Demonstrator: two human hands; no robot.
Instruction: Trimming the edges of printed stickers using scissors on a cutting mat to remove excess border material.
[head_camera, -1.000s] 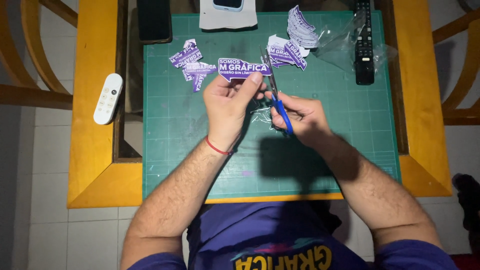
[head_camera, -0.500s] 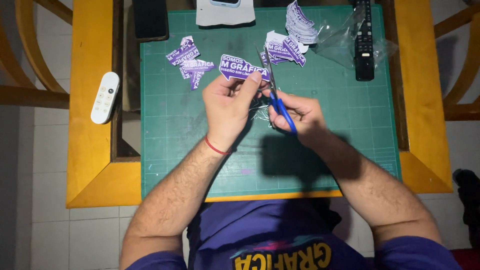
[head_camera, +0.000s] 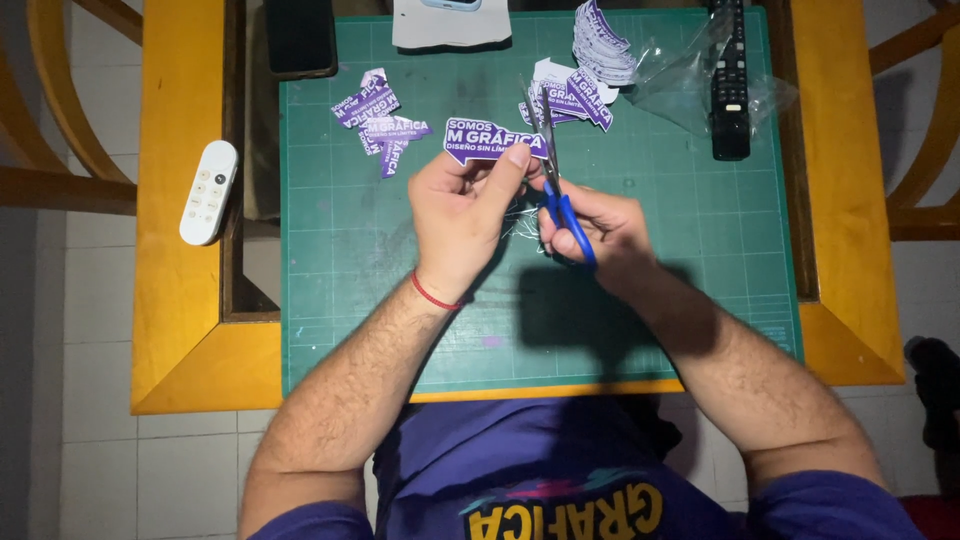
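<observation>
My left hand (head_camera: 462, 215) pinches a purple sticker with white lettering and a white border (head_camera: 490, 140), holding it flat above the green cutting mat (head_camera: 350, 250). My right hand (head_camera: 600, 225) grips blue-handled scissors (head_camera: 560, 190), whose blades point away from me along the sticker's right end. A red band circles my left wrist. Thin clear trimmings lie on the mat between my two hands.
A small heap of cut purple stickers (head_camera: 375, 120) lies at the mat's upper left, a stack (head_camera: 590, 60) at the upper right beside a clear plastic bag (head_camera: 690, 80) and a black remote (head_camera: 730, 80). A white remote (head_camera: 208, 192) rests on the yellow wooden table frame (head_camera: 180, 330). A dark phone (head_camera: 298, 35) lies at the top.
The sticker and both hands have stayed together over the mat's upper middle; the scissor blades have shifted slightly along the sticker's right edge.
</observation>
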